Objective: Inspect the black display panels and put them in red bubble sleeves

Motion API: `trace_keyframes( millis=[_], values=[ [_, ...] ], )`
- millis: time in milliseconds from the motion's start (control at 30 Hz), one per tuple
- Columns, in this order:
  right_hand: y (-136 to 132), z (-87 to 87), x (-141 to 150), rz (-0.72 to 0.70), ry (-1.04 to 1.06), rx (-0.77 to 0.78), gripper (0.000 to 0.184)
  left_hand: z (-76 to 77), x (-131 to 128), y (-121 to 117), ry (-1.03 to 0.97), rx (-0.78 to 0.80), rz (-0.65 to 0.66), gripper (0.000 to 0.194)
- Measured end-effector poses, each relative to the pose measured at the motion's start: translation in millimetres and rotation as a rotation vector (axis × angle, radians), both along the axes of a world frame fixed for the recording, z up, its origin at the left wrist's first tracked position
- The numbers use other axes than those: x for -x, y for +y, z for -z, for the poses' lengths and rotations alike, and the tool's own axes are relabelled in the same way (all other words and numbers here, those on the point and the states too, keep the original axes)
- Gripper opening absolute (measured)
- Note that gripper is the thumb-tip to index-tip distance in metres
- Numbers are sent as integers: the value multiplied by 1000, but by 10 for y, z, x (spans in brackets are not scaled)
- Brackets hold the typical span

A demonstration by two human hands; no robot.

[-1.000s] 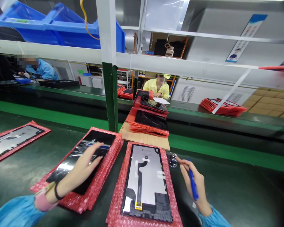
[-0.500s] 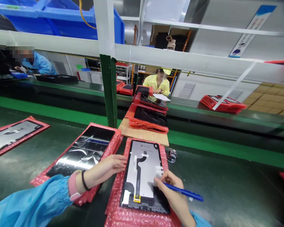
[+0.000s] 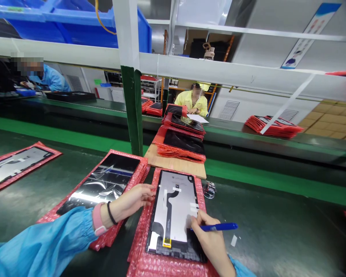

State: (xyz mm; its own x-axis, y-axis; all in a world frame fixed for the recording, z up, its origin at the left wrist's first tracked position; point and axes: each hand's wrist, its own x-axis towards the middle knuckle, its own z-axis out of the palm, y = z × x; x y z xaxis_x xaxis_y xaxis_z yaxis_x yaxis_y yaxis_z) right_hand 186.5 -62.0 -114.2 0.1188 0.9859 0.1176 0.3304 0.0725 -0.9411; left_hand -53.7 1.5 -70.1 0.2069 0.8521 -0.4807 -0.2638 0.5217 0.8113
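In front of me lies a display panel (image 3: 178,215), its grey back facing up, with a dark flex cable running down it. Under the panel is a stack of red bubble-wrap sleeves (image 3: 167,267). My right hand (image 3: 210,234) is closed around a blue pen (image 3: 219,227), the fingers over the panel's right edge; the pen's tip is hidden by them. At the panel's upper left edge rests my left hand (image 3: 137,200), fingers stretched out and holding nothing. Left of it, a glossy black panel (image 3: 100,184) lies face up on another pile of red bubble wrap.
Beyond the panel, piled screens in red wrap (image 3: 181,154) stand on a wooden board (image 3: 175,165). A tape dispenser (image 3: 209,190) sits at its right. Another wrapped panel (image 3: 20,165) lies far left. A green post (image 3: 132,111) rises behind. Two people work across the line.
The pen has swung in my right hand, its rear end now higher and further left. My left wrist has shifted slightly right. A small white scrap now shows on the table by my right hand.
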Motion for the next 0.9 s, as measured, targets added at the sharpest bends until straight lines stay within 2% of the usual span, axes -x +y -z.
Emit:
trace_keyframes(
  millis=[200,300,467,567,633,700,800,900],
  values=[
    [53,76,-76,-22,290,64,46,-97,-275,54,-22,-99,104,11],
    [65,102,-86,-31,433,100,47,-107,-491,34,-65,-127,144,22],
    [71,10,-192,17,557,60,43,-106,-686,48,-62,-198,59,42],
    [106,-88,-377,113,588,-33,36,-243,-714,102,-86,-323,3,46],
    [143,-146,-518,175,609,-80,28,-377,-732,151,-106,-408,-31,45],
    [178,-207,-640,213,632,-104,28,-511,-756,205,-129,-468,-54,42],
    [212,-346,-744,214,662,-114,33,-688,-802,282,-182,-527,-66,39],
    [215,-578,-741,149,657,-105,33,-840,-838,340,-235,-585,-77,37]
  ],
)
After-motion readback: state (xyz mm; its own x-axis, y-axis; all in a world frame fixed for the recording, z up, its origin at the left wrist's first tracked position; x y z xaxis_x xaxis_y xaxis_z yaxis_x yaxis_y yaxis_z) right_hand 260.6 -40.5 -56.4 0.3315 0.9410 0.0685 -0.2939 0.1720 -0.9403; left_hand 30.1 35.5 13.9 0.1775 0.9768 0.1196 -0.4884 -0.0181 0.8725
